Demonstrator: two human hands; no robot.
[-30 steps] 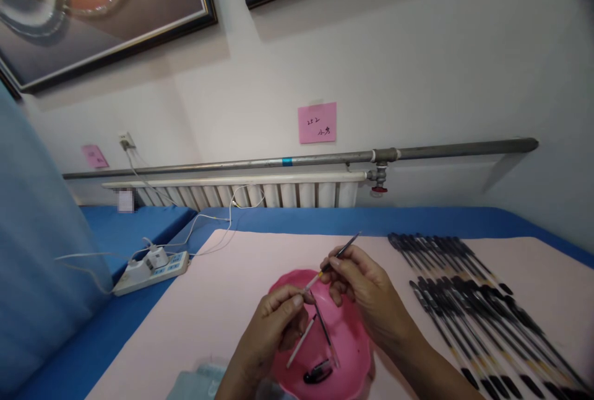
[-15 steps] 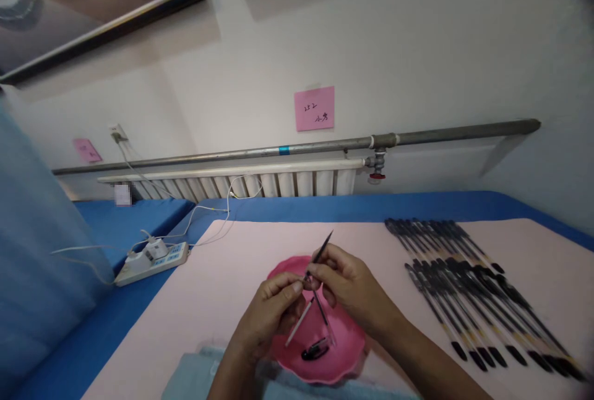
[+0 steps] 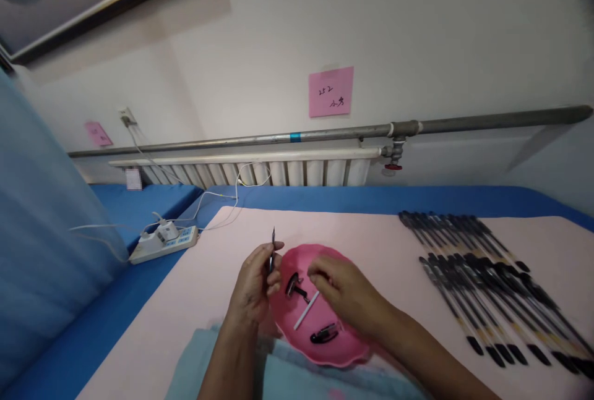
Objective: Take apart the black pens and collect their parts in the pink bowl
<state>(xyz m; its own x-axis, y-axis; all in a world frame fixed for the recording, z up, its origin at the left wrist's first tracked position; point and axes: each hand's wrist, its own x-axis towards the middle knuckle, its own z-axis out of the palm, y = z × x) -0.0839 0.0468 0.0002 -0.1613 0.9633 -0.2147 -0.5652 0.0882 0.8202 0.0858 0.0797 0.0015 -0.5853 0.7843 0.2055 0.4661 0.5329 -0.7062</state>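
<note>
My left hand [image 3: 255, 279] is closed around a slim dark pen part [image 3: 273, 251], its narrow tip pointing up at the left rim of the pink scalloped bowl [image 3: 297, 357]. Over the bowl's right side, my right hand [image 3: 341, 289] has its fingers curled inward; whatever they may grip is hidden. A white stick [image 3: 306, 310] lies in the bowl, its upper end close to the right fingers. Black and clear pen parts [image 3: 297, 287] rest at the bowl's left, and another black pen piece [image 3: 325, 332] lies near its front.
Two rows of black pens [image 3: 492, 301] lie on the pink sheet [image 3: 185, 313] at the right. A power strip [image 3: 164, 245] with plugs and white cables sits at the left. Light-blue cloth [image 3: 288, 375] is at the front, a radiator [image 3: 278, 172] behind the table.
My hands have separated. The left has drawn left with the dark pointed part upright; the right has moved down over the bowl. More black parts now lie in the bowl. The view has shifted.
</note>
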